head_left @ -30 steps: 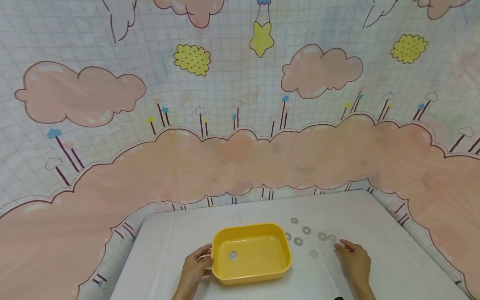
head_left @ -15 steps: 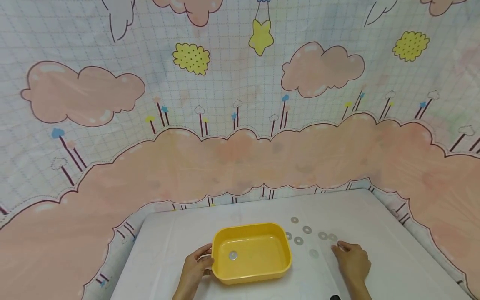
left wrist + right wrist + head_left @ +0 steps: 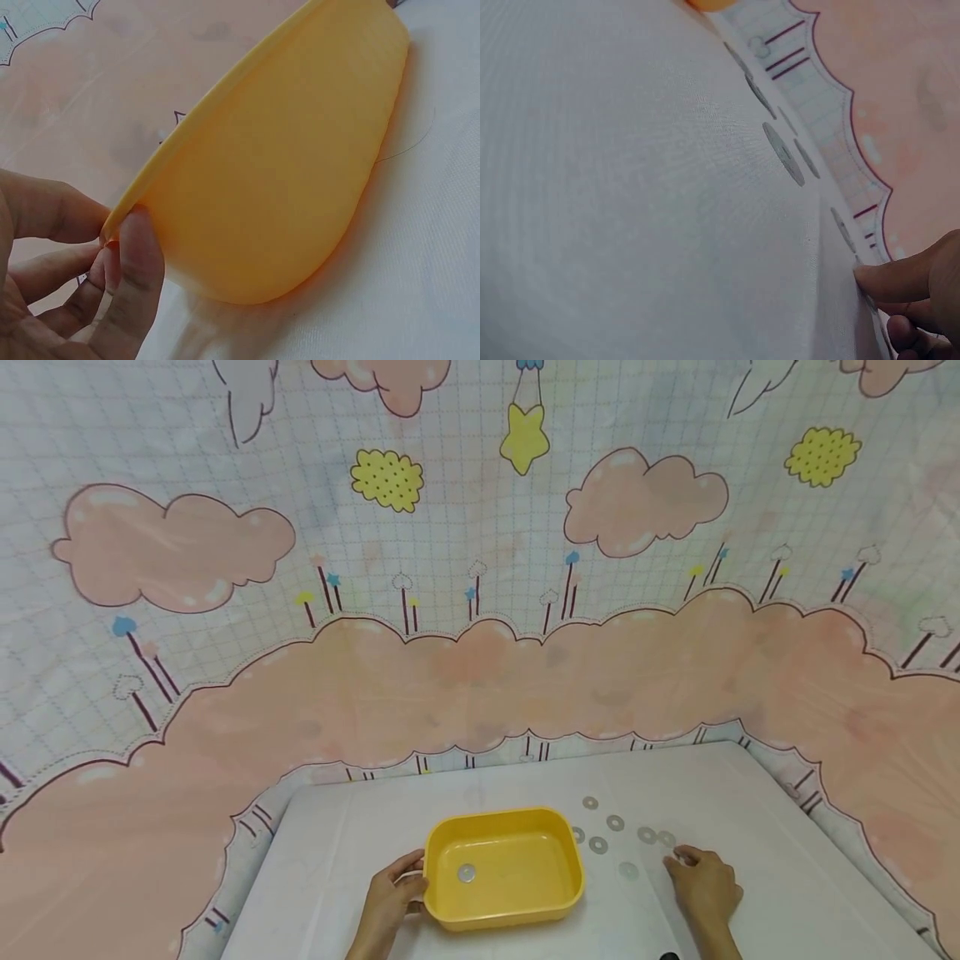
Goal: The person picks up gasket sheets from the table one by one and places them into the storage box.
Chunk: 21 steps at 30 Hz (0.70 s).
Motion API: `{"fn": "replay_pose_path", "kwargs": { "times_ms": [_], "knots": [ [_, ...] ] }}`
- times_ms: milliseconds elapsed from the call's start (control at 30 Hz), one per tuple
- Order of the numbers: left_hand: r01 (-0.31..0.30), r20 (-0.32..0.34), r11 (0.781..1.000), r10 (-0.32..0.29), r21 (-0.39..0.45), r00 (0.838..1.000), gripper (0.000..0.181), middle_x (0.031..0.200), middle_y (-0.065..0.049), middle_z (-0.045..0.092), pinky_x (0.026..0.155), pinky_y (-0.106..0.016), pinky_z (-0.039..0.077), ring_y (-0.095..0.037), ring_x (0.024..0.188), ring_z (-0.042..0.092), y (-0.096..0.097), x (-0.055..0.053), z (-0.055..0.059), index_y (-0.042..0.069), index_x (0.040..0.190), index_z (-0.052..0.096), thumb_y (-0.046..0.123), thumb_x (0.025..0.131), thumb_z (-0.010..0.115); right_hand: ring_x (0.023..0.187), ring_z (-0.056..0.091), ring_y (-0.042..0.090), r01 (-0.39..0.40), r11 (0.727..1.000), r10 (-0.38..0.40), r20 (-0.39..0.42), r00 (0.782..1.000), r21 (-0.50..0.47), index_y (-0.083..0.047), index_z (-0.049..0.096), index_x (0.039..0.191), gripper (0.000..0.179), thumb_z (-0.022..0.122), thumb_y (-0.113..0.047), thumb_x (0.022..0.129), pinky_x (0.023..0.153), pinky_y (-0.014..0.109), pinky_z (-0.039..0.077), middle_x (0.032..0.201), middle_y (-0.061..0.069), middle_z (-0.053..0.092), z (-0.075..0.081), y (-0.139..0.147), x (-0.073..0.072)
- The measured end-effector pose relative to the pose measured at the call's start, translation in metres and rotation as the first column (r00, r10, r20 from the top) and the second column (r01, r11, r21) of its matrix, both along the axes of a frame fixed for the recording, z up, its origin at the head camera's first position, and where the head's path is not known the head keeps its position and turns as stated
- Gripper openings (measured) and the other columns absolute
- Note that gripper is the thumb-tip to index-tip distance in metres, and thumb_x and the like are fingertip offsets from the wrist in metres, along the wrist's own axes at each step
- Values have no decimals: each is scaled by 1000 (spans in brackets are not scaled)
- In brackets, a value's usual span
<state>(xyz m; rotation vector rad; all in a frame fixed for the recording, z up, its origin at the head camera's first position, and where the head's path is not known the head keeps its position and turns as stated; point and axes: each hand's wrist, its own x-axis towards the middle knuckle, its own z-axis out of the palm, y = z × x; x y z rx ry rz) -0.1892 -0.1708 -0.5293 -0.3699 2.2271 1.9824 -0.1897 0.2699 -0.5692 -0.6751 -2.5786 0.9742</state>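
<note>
My left hand (image 3: 388, 893) grips the left end of a yellow plastic tray (image 3: 504, 914). The left wrist view has the thumb (image 3: 141, 247) against the tray's outer wall and fingers at its rim. Inside the tray lies one flat metal washer (image 3: 467, 872). To the right of it, several grey washers (image 3: 615, 822) are scattered on the white tabletop. My right hand (image 3: 707, 887) is low at the right end of this group, thumb and fingers pinching a washer that they mostly hide. Beside its fingertips lie two washers (image 3: 647, 835) edge to edge.
A white cloth (image 3: 360, 835) covers the table, its far edge meeting a cartoon-print curtain (image 3: 480, 685). One paler washer (image 3: 628, 870) lies between the tray and my right hand. A small black object (image 3: 670, 956) shows at the bottom edge of the head view.
My right hand's fingers have drawn together and slid slightly down and left, closing on the washer beneath them. My left hand and the tray have stayed put.
</note>
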Motion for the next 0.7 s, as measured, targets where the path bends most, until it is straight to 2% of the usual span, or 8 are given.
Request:
{"fn": "replay_pose_path", "kwargs": {
  "times_ms": [133,400,700],
  "knots": [
    [10,-7,1000,-10,3,1000,57,120,-15,53,65,-30,59,-19,91,63,1,2,-2,-6,140,47,2,85,62,90,54,37,-19,1000,19,40,999,-13,1,71,108,34,72,-21,83,70,45,33,96,20,68,2,2,0],
    [3,-6,1000,-3,13,1000,56,120,-14,52,64,-31,58,-20,92,62,3,3,-1,-6,139,48,1,85,63,94,52,39,-91,995,95,111,989,-41,1,70,108,34,72,-23,83,75,49,35,101,22,68,9,9,0],
    [-3,-3,1000,3,28,1000,57,119,-13,54,65,-31,58,-19,91,63,0,0,-4,-6,139,49,1,83,63,95,54,42,-111,993,115,131,985,-38,2,69,111,37,70,-23,84,75,50,36,106,25,68,8,7,-3]
  ]
}}
